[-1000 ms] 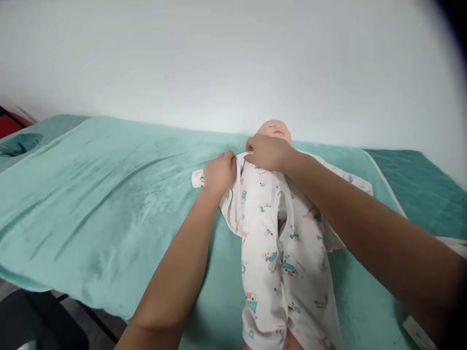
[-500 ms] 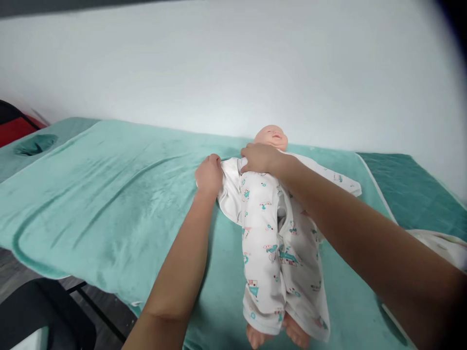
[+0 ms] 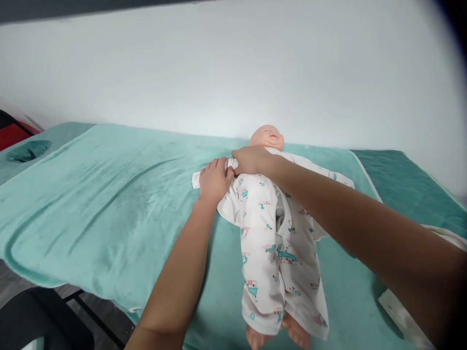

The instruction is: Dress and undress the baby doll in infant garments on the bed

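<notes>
A baby doll (image 3: 267, 136) lies on its back with its head towards the wall and its bare feet towards me. It wears white printed trousers (image 3: 257, 233) and a white top whose right-side sleeve (image 3: 336, 178) stretches outward. My left hand (image 3: 216, 180) is closed around the other sleeve, and its cuff (image 3: 196, 180) sticks out past my fingers. Close beside it, my right hand (image 3: 251, 160) grips the same sleeve nearer the doll's shoulder. The doll's chest is partly hidden behind my right hand and forearm.
A teal plush cover (image 3: 120, 194) lies over the padded table against a white wall (image 3: 219, 73). A face hole (image 3: 29, 151) is at the table's left end. A black chair (image 3: 45, 321) stands at lower left. A pale object (image 3: 401, 311) lies partly under my right forearm.
My left hand has moved in along the sleeve towards my right hand, uncovering the cuff. My right hand has shifted slightly left, and the view has moved a little.
</notes>
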`<state>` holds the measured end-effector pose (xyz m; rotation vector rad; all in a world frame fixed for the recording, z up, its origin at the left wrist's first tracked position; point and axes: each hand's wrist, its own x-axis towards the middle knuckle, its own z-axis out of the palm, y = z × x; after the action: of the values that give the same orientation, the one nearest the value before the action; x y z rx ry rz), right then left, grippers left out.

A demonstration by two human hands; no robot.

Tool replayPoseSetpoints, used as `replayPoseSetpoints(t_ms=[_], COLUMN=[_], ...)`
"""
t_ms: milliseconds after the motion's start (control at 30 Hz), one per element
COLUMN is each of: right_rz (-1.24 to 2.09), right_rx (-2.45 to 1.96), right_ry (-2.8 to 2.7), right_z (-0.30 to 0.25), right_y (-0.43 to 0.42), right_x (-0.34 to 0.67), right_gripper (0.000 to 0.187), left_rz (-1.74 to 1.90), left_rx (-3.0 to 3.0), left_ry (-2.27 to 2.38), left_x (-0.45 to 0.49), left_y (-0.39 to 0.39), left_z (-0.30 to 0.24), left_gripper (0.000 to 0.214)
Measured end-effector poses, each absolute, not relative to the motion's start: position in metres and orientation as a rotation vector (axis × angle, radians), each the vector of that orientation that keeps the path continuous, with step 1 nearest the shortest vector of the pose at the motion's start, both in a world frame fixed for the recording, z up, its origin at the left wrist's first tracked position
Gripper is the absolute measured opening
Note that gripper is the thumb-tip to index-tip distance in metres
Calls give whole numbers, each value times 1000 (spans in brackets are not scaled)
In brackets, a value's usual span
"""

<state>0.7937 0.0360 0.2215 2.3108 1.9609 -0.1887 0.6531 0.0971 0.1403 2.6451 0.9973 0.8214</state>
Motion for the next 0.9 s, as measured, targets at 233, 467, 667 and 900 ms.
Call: replayPoseSetpoints(t_ms=[233, 467, 667, 900], right_rz=[-248, -249, -244, -222], right_rx=[2421, 2491, 2518, 2523], right_ry=[1997, 2027, 1996, 2067], right_z=[232, 253, 262, 264], right_y=[18, -8, -20, -28], right_x=[811, 829, 828, 832], right_gripper=[53, 46, 45, 43], left_rz=[955, 1070, 967, 885], left_rx=[2545, 2410, 2452, 2565], left_ry=[977, 932, 988, 1050], left_x=[647, 627, 616, 616], left_y=[97, 98, 98, 94], left_z=[143, 135, 127, 129], left_gripper=[37, 40, 47, 41])
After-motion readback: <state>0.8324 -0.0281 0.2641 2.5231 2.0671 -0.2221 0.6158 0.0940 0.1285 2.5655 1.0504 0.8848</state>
